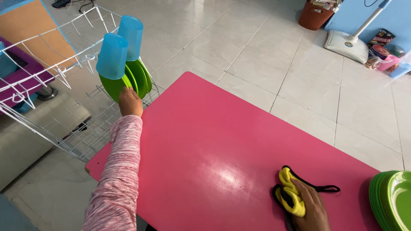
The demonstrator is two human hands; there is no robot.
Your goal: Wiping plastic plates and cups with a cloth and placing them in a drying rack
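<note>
The left hand [130,102] reaches off the far left corner of the pink table [222,141] and closes its fingers on the lower edge of a green plate [112,87] standing on edge in the white wire rack [64,81]; the fingertips are hidden behind the plate, so how firm the pinch is cannot be told. Two more green plates [141,77] stand upright just behind it, and two blue cups [122,47] sit upside down on the rack's prongs right above them, the nearer one touching or almost touching the held plate's top. From that closeness, the likeliest slip seems to be the plate's rim knocking the nearer cup off its prong, or the plate tipping against its neighbours if it is not seated between the wires. The rack stands beside the table over a tiled floor [265,55], so anything dislodged would probably fall there. The right hand [311,207] lies flat, fingers together, on a yellow and black cloth [291,194] near the table's near edge, with a stack of green plates [391,201] just to its right, close to the corner; a careless sweep of the cloth could nudge that stack.
</note>
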